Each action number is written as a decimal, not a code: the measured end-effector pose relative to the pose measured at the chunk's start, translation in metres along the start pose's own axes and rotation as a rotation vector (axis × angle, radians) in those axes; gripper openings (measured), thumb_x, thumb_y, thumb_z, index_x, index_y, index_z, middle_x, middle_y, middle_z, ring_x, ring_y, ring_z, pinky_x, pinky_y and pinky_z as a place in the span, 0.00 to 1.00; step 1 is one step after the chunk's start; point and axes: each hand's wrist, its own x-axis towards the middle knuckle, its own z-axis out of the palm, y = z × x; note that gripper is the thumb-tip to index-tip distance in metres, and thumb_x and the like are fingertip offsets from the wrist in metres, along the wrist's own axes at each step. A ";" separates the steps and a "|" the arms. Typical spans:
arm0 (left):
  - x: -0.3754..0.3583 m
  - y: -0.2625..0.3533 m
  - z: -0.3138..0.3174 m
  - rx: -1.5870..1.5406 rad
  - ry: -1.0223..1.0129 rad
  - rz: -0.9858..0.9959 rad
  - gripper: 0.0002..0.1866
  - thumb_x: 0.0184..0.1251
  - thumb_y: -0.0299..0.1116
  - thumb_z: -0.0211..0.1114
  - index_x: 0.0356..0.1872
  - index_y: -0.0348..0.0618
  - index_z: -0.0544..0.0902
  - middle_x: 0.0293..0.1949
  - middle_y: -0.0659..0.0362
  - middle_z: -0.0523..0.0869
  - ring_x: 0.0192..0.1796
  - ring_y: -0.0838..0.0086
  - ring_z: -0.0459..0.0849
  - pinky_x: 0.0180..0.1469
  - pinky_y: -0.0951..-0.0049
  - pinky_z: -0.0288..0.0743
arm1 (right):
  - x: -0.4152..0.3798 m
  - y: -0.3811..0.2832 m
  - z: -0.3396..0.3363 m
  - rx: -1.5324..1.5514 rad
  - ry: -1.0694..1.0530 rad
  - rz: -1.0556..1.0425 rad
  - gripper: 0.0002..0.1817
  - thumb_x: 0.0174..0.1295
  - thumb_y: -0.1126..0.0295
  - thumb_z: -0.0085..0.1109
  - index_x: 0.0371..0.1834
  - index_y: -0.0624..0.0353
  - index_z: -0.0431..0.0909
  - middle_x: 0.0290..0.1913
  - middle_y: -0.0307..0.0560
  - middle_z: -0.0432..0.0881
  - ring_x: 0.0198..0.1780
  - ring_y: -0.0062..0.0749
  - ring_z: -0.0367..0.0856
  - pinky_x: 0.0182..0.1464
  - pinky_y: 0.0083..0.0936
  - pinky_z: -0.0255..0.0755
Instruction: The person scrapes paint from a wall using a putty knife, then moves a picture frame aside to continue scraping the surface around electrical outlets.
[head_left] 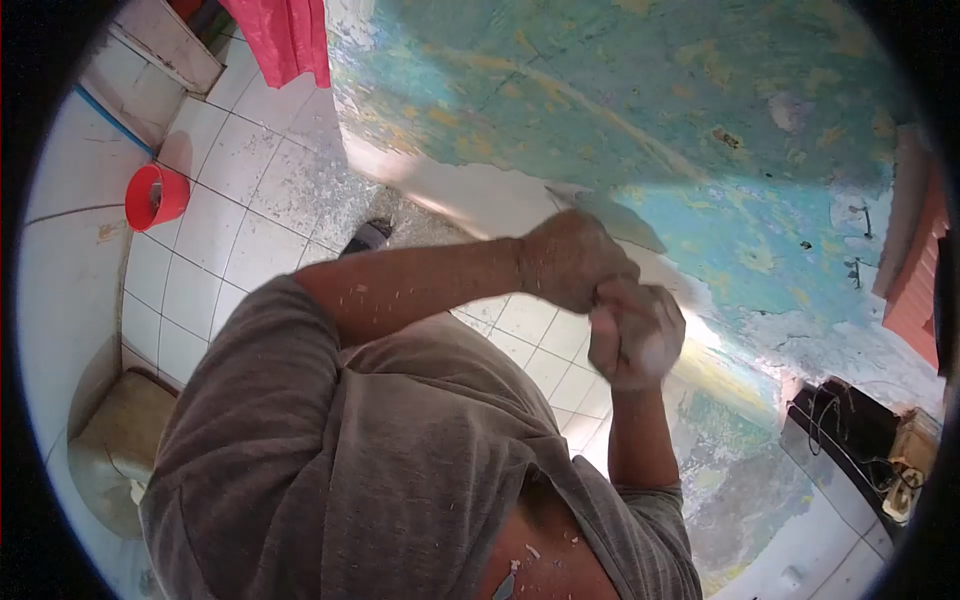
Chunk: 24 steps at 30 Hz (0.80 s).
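Note:
Both hands are raised together in front of the wall, whose green and blue paint is patchy and peeling. My left hand is closed, its knuckles against the fingers of my right hand. Curled in a fist just below and to the right of it is my right hand, slightly blurred. What they grip is hidden by the fingers. A grey, pointed patch shows on the wall beside my left hand; I cannot tell if it is loose paint or shadow. Pale flakes lie on my left forearm and chest.
A red bucket stands on the tiled floor at the left. Pink cloth hangs at the top. A dark box-like object with cables is at the lower right. A brownish container sits at the lower left.

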 end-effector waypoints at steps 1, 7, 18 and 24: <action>0.000 0.010 -0.005 -0.038 0.071 0.062 0.10 0.55 0.47 0.70 0.26 0.55 0.83 0.22 0.62 0.86 0.28 0.62 0.88 0.33 0.60 0.81 | 0.009 -0.014 -0.009 0.024 0.013 -0.029 0.11 0.64 0.63 0.67 0.34 0.58 0.77 0.39 0.46 0.87 0.31 0.41 0.81 0.30 0.33 0.71; 0.016 0.033 -0.018 -0.150 0.160 0.310 0.08 0.55 0.43 0.70 0.27 0.54 0.83 0.24 0.63 0.86 0.30 0.64 0.89 0.34 0.61 0.81 | 0.010 -0.039 -0.047 -0.086 -0.043 -0.007 0.11 0.68 0.65 0.64 0.38 0.60 0.76 0.38 0.50 0.87 0.30 0.42 0.82 0.32 0.34 0.73; 0.011 0.017 -0.007 -0.186 0.051 0.146 0.11 0.51 0.45 0.71 0.33 0.55 0.86 0.28 0.60 0.87 0.32 0.63 0.88 0.37 0.59 0.81 | -0.007 -0.022 -0.034 -0.218 -0.095 0.032 0.13 0.56 0.63 0.73 0.37 0.54 0.80 0.38 0.45 0.86 0.31 0.41 0.82 0.34 0.37 0.73; 0.002 0.032 -0.009 -0.069 -0.091 -0.004 0.13 0.46 0.46 0.72 0.30 0.52 0.84 0.24 0.59 0.83 0.31 0.61 0.87 0.36 0.59 0.79 | 0.001 -0.033 -0.029 0.055 0.016 0.041 0.09 0.64 0.66 0.66 0.33 0.58 0.77 0.35 0.50 0.87 0.26 0.44 0.79 0.29 0.35 0.70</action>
